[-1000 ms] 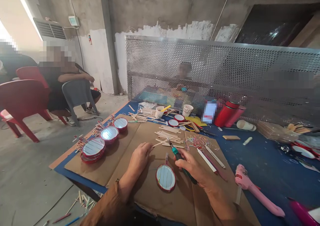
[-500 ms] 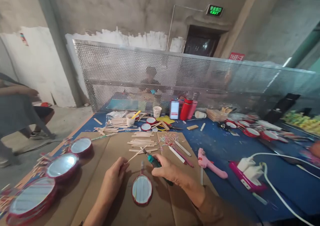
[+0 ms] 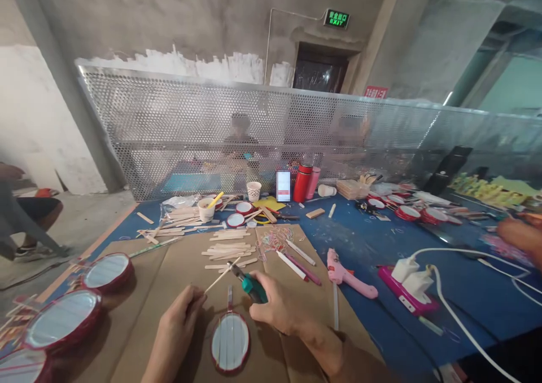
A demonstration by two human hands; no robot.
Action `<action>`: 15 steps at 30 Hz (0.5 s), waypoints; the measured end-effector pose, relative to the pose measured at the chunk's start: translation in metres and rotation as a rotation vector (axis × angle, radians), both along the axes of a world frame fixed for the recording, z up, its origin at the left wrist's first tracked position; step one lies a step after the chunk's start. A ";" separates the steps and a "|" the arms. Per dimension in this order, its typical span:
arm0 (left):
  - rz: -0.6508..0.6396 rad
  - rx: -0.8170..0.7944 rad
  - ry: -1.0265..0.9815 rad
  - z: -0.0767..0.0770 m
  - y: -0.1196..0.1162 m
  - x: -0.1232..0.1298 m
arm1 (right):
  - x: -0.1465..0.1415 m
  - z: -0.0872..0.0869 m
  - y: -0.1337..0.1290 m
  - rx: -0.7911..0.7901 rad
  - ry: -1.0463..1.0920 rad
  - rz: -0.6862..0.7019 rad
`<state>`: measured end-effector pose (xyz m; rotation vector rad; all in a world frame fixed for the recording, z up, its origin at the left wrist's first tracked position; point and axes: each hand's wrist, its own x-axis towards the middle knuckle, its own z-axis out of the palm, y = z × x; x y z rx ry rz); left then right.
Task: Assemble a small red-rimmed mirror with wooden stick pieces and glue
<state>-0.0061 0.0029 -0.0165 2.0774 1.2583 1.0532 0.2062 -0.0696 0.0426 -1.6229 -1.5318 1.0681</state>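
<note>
My left hand [image 3: 180,318] pinches a thin wooden stick [image 3: 217,280] near its lower end, the stick slanting up to the right. In my right hand [image 3: 277,304] is a pair of green-handled pliers [image 3: 253,288], with the jaws at the upper end of the stick. Whether the jaws grip the stick, I cannot tell. Below and between both hands lies a small round white-faced piece [image 3: 230,342] with a red rim and a short neck. Beyond the hands, several flat wooden sticks [image 3: 231,251] lie on the cardboard [image 3: 165,270].
Round red-rimmed pieces [image 3: 63,318] line the left edge. Coloured rubber bands [image 3: 275,241] and white pens [image 3: 292,264] lie ahead. On the right are a pink glue gun [image 3: 349,278] and a power strip [image 3: 409,298] with white cables. Paper cups [image 3: 254,191] and a red bottle [image 3: 302,183] stand behind.
The view has turned to the right, so the table things sit further left. My hands still hold the stick and the pliers, whose green handles now show more clearly.
</note>
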 end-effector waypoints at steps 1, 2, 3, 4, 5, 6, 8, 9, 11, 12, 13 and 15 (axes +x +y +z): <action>0.000 -0.008 0.002 0.001 0.000 0.000 | -0.001 0.000 0.000 0.011 -0.008 -0.002; 0.001 -0.017 0.002 0.002 0.000 0.001 | -0.002 0.000 -0.001 0.021 -0.016 -0.005; 0.001 -0.027 0.000 0.003 -0.001 0.001 | -0.003 0.000 -0.001 0.032 -0.026 -0.011; 0.001 -0.038 -0.001 0.003 -0.001 0.001 | -0.004 0.000 -0.001 0.042 -0.036 -0.016; 0.000 -0.050 -0.001 0.003 -0.001 0.000 | -0.005 -0.001 -0.002 0.052 -0.046 -0.017; 0.001 -0.061 0.000 0.003 -0.001 0.000 | -0.006 -0.001 -0.002 0.065 -0.057 -0.020; 0.000 -0.081 0.001 0.002 -0.001 0.000 | -0.006 -0.002 -0.002 0.084 -0.077 -0.024; -0.003 -0.087 0.002 0.002 0.000 -0.001 | -0.006 -0.003 -0.002 0.089 -0.086 -0.023; -0.011 -0.095 -0.001 0.001 0.000 0.000 | -0.006 -0.005 -0.001 0.098 -0.097 -0.026; -0.013 -0.097 -0.004 0.000 0.000 0.000 | -0.006 -0.006 -0.001 0.101 -0.096 -0.024; -0.017 -0.101 -0.008 0.000 0.000 0.000 | -0.006 -0.006 -0.001 0.102 -0.088 -0.019; -0.011 -0.110 -0.025 0.000 -0.001 0.000 | -0.006 -0.008 0.000 0.100 -0.055 -0.015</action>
